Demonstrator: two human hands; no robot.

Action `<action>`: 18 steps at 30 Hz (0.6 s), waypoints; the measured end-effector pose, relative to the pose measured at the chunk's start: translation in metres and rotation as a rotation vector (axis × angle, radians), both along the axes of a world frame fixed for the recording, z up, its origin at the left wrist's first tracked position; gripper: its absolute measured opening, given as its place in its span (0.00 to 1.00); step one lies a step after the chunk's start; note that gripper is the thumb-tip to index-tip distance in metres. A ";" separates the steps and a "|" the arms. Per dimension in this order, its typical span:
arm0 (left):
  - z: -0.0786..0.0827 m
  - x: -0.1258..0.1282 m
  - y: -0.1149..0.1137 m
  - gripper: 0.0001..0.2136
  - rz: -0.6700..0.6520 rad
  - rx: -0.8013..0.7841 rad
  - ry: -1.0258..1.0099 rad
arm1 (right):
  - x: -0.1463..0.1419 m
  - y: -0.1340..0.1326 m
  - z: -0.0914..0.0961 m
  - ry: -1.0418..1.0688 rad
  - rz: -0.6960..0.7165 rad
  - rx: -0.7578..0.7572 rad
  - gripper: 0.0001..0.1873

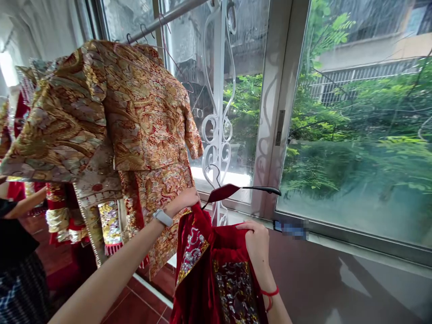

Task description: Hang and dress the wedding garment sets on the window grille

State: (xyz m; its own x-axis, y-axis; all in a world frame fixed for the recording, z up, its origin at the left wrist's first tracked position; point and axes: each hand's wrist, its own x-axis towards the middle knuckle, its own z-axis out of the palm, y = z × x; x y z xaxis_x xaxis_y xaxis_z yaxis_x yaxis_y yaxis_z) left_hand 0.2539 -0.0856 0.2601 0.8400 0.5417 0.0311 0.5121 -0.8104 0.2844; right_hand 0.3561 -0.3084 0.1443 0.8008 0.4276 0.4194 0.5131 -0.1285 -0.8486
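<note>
A dark red velvet garment [216,279] with silver embroidery hangs low in front of me. My left hand [184,200], with a pale watch at the wrist, is closed on its left shoulder, where a dark red hanger [236,190] sticks out to the right. My right hand [256,238], a red string round its wrist, pinches the garment's upper edge on the right. A gold and red embroidered jacket [141,108] hangs from a metal rail [162,20] just left of my hands.
A large window [354,135] with a white scrolled grille [218,112] fills the right side, green trees outside. More red and gold garments [64,211] hang at the left. Another person's arm [23,204] and dark clothing show at the far left. Red floor tiles [135,310] lie below.
</note>
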 end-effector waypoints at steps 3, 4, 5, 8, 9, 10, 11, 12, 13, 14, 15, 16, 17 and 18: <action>-0.010 0.001 -0.001 0.20 -0.037 -0.050 -0.085 | 0.001 -0.003 0.003 0.000 -0.006 0.008 0.27; -0.012 0.003 -0.001 0.19 -0.051 -0.071 -0.099 | 0.001 -0.004 0.005 0.001 -0.010 0.009 0.27; -0.014 0.005 0.000 0.19 -0.065 -0.094 -0.105 | 0.001 -0.004 0.007 0.003 -0.011 0.010 0.28; -0.021 0.012 -0.002 0.17 -0.117 -0.144 -0.111 | -0.001 -0.006 0.010 0.011 -0.009 0.011 0.28; -0.025 0.013 -0.003 0.17 -0.137 -0.143 -0.121 | 0.000 -0.006 0.010 0.013 -0.007 0.010 0.28; -0.029 0.013 -0.005 0.17 -0.154 -0.131 -0.136 | 0.002 -0.007 0.008 0.015 -0.005 0.006 0.28; -0.033 0.012 -0.007 0.17 -0.166 -0.106 -0.156 | 0.005 -0.008 0.006 0.018 -0.004 0.002 0.28; -0.037 0.010 -0.008 0.16 -0.172 -0.073 -0.177 | 0.011 -0.010 0.004 0.022 -0.006 -0.004 0.28; -0.040 0.006 -0.008 0.16 -0.173 -0.036 -0.198 | 0.020 -0.012 0.001 0.026 -0.011 -0.012 0.28; -0.042 0.001 -0.008 0.16 -0.171 0.002 -0.214 | 0.030 -0.014 -0.001 0.030 -0.021 -0.028 0.28; -0.044 -0.005 -0.006 0.16 -0.169 0.036 -0.224 | 0.041 -0.016 -0.002 0.032 -0.032 -0.048 0.28; -0.044 -0.011 -0.003 0.15 -0.169 0.066 -0.229 | 0.054 -0.018 -0.003 0.031 -0.043 -0.070 0.28; -0.043 -0.017 0.000 0.14 -0.172 0.092 -0.231 | 0.067 -0.020 -0.002 0.029 -0.048 -0.090 0.28; -0.042 -0.023 0.005 0.14 -0.179 0.112 -0.229 | 0.079 -0.021 -0.001 0.025 -0.045 -0.106 0.29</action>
